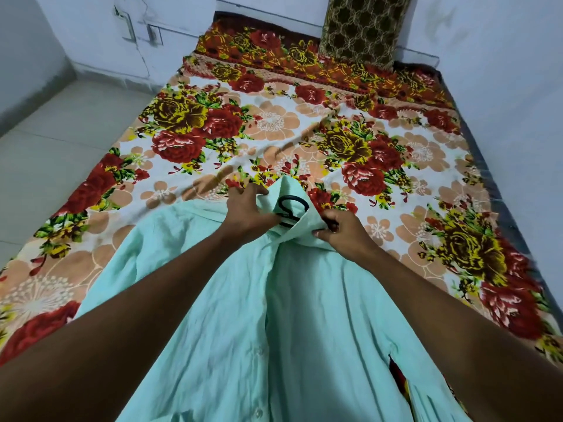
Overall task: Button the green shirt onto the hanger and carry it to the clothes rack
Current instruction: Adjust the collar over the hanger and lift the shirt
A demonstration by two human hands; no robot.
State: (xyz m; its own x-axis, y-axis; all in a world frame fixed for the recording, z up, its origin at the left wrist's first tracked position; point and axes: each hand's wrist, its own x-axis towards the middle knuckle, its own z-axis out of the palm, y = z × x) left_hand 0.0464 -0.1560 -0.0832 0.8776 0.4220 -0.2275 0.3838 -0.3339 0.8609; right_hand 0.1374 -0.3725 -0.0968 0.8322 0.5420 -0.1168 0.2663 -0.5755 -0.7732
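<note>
Your surface is a bed under a floral bedsheet [274, 123], red and yellow roses on white, creased near the middle. Pale blue walls close the room at 12 and 3 o'clock; grey tiled floor [61, 126] runs off at 9 to 10 o'clock. One brown patterned pillow [364, 28] stands upright against the wall at 12 o'clock. Nothing lies between you and the shirt but your own two forearms, which cross over its body.

The green shirt [274, 315] lies flat on the sheet at 6 o'clock, collar pointing to 12. One black hanger [291, 208] sits inside the collar, only its hook and neck showing. Two buttons visible on the placket low down, both undone as far as I can tell.

Your left hand [248, 208] grips the left collar edge, fingers curled into the cloth. Your right hand [338, 228] pinches the right collar edge just beside the hanger. Hands near each other, not touching
</note>
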